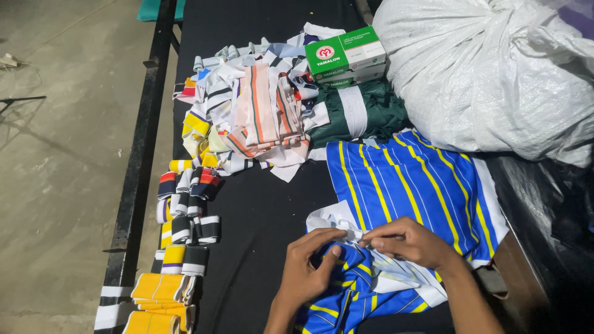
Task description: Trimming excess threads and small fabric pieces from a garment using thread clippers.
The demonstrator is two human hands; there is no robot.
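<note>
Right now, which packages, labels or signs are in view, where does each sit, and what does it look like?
Green-and-white rectangular cardboard box: top centre, on the black table, stacked on a second similar box.
Large white woven plastic sack: top right, bulging, knotted at its top.
No signs or screens visible.

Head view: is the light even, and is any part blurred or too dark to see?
Head view: sharp overall; light falls brightly on the white sack, while the lower right corner stays dark; both hands, left hand and right hand, and the blue striped cloth are clearly lit.
</note>
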